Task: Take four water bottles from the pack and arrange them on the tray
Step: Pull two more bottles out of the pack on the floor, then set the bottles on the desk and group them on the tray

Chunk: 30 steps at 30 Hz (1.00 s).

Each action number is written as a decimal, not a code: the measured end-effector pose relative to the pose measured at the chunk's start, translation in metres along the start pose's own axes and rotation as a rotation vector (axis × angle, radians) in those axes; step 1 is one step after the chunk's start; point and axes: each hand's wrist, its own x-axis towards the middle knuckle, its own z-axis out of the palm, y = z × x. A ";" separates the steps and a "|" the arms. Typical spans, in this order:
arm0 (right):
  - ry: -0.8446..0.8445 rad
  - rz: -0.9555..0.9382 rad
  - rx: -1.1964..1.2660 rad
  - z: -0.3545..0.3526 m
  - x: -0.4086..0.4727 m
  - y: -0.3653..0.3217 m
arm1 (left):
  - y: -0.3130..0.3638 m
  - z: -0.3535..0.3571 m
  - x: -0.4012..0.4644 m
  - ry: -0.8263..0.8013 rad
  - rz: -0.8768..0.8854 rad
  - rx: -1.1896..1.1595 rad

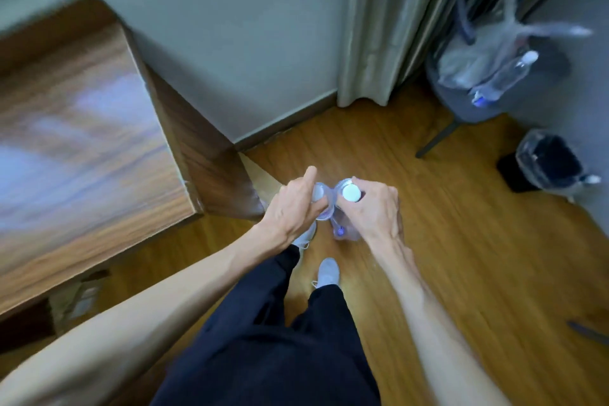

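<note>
Whole frame was motion-blurred, so fine detail was hard to read. Both hands were out in front, low over the wood floor [445,241], each wrapped around a water bottle. The left hand [293,208] had its fingers [309,175] curled round the left bottle [319,193] near the top – index finger raised, cap mostly covered by the hand. The right hand [372,208] gripped the right bottle [350,192] around the neck; its white cap showed clearly, but the body below was largely hidden by hand and blur, w/ only a bit of blue label visible. The two bottles sat just beside each other, maybe touching – couldn't tell.

The worktop [82,128] filled the left side, its near and left edges cut off by the frame. At upper right, a grey chair [461,105] carried crumpled clear plastic wrap [468,66] w/ another bottle [507,79] lying tilted in it; whether more bottles were in there couldn't be made out. A black bin [543,161] w/ a clear liner stood near the right edge. Below, dark trousers [263,339] and one pale shoe [328,272]; the other shoe was mostly hidden behind the left hand.
</note>
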 end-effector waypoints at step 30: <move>-0.346 -0.836 -0.156 0.101 -0.164 -0.387 | -0.195 -0.273 -0.294 0.657 -0.349 -0.181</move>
